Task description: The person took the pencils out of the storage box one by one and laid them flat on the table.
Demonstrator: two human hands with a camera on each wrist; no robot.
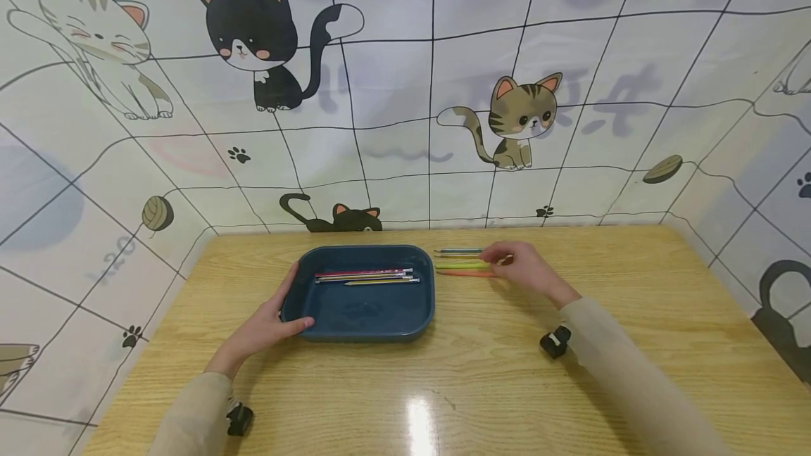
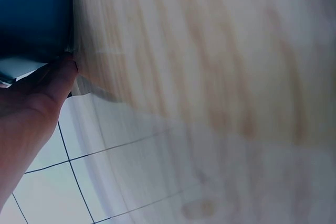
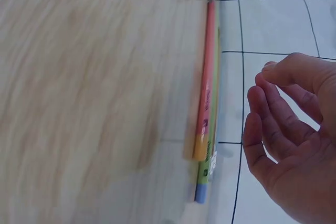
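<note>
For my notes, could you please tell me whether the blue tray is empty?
Not empty: the blue tray holds several pencils, visible on its floor in the head view.

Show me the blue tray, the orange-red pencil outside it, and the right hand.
Blue tray (image 1: 374, 312), head view: bare floor toward its near side.
Orange-red pencil (image 3: 207, 80), right wrist view: middle of its barrel.
Right hand (image 1: 526, 271), head view: back of the hand.

Wood-grain table (image 1: 507, 385), blue tray (image 1: 367, 314), coloured pencils (image 1: 462, 266)
</note>
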